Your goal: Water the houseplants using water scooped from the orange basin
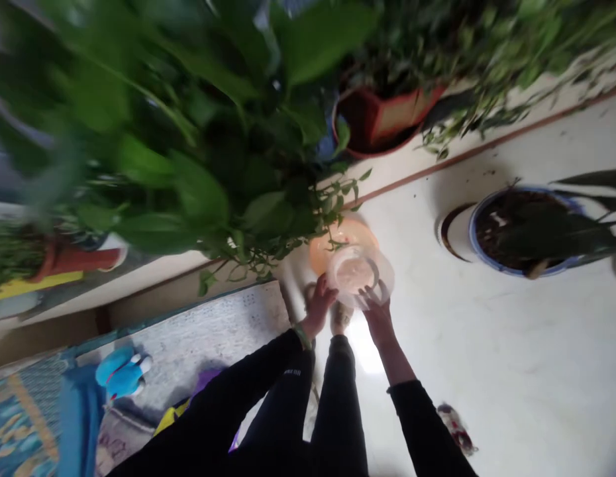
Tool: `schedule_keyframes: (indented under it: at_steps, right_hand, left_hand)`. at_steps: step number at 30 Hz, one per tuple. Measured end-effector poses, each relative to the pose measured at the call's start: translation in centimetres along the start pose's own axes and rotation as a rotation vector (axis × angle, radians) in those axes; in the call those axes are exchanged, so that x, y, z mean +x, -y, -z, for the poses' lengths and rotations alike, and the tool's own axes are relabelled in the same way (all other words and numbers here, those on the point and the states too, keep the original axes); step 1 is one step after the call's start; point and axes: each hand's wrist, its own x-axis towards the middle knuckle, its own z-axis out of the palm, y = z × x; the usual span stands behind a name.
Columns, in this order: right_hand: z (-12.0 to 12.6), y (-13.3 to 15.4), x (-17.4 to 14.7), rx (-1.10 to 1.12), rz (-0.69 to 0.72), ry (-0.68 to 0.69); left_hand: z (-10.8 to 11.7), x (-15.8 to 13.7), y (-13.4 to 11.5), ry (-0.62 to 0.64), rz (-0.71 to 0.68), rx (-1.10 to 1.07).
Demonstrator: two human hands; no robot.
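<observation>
My left fingers (332, 295) and right fingers (371, 296) clamp the translucent bowl (355, 273) near the orange basin (352, 230), probably to keep it steady.

My sleeves (265, 361): plain black. My trousers (340, 397): near-black, a small white marking on one leg. Bowl (386, 270): translucent, milky white with a faint pink cast. Basin (318, 255): peach-orange. Floor (487, 344): off-white, glossy, faint mottling; I log one reddish-brown stripe (452, 162) along its edge. Leaves (199, 192): mid to dark green. Planter (407, 112): brick red. Round pot (461, 232): white side, blue rim, dark brown soil (491, 228). Plush toy (120, 375): bright blue and white, red band. Cover (223, 331): pale grey, speckled darker. Lower-left cloth (34, 424): blue, tan band, mixed print. I record purple fabric (207, 379) beside yellow.
</observation>
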Motion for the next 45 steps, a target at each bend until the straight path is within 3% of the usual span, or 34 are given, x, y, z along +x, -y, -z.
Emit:
schedule_keyframes:
  at_steps: [6,11,17,27,31,35,40,45]
  right_hand:
    - [-1.9,7.8,-8.8,0.085,0.034,0.092]
    - [-3.4,13.3,-13.2,0.096,0.024,0.147]
    - [-5.6,20.0,-16.8,-0.051,0.034,0.251]
    - [-12.8,28.4,-20.8,-0.225,0.045,0.434]
    - [-18.7,29.8,-23.4,-0.217,0.096,0.45]
    - [-25.6,29.5,-26.4,-0.223,0.11,0.51]
    - [-33.3,27.0,-27.7,-0.218,0.123,0.617]
    - [-39.5,23.4,-27.4,-0.301,0.046,0.723]
  left_hand:
    - [-0.3,-9.7,-5.4,0.169,-0.078,-0.09]
    - [-0.6,-15.7,-9.7,0.303,-0.134,-0.075]
    - [-1.5,-19.6,-13.0,0.333,-0.201,-0.131]
    - [-1.0,-25.7,-19.5,0.305,-0.363,-0.28]
    - [0.9,-26.8,-23.1,0.264,-0.451,-0.364]
    - [4.4,-27.4,-27.0,0.191,-0.544,-0.435]
    - [10.0,-27.4,-30.8,0.11,-0.593,-0.553]
    - [16.1,-27.1,-32.8,0.025,-0.625,-0.663]
